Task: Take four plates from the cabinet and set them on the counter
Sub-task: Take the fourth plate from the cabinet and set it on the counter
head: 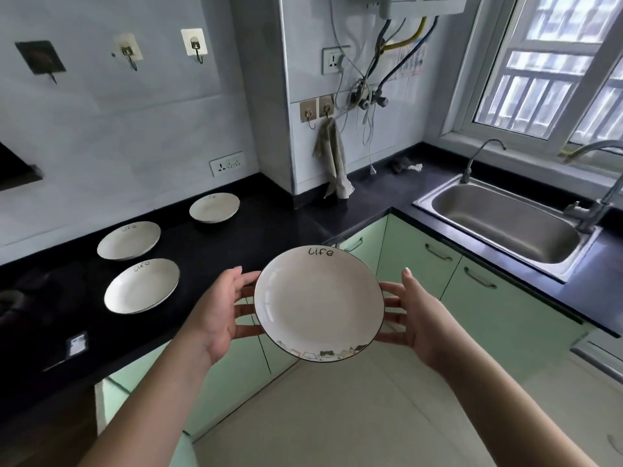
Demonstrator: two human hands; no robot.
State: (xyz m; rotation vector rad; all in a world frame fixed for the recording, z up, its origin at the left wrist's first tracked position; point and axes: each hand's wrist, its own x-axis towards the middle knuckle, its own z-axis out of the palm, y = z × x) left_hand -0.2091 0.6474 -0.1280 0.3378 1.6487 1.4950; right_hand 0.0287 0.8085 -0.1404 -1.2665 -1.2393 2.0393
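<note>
the left hand [220, 315] and the right hand [413, 311] carry a white plate [318, 303] between them, each with spread, nearly straight fingers cupped under its rim and the thumb lying along the edge; neither hand is closed tight. this plate has a thin dark rim, the word "life" written at its far edge and a band of small drawings at its near edge, and it is held in the air above the pale floor [354, 416], in front of the green cabinet doors [418, 264] and just off the corner of the black counter [236, 251].

three matching plates already sit on that counter to the left, well apart from one another: the nearest plate [141, 286], the middle plate [128, 240] and the far plate [214, 207] by the wall.

to the right the counter turns along the window [553, 72] and holds a steel sink [505, 224] with a tap [478, 156] behind it. a cloth [332, 160] hangs from a hook on the white tiled pillar [269, 96], with hoses and cables above.
</note>
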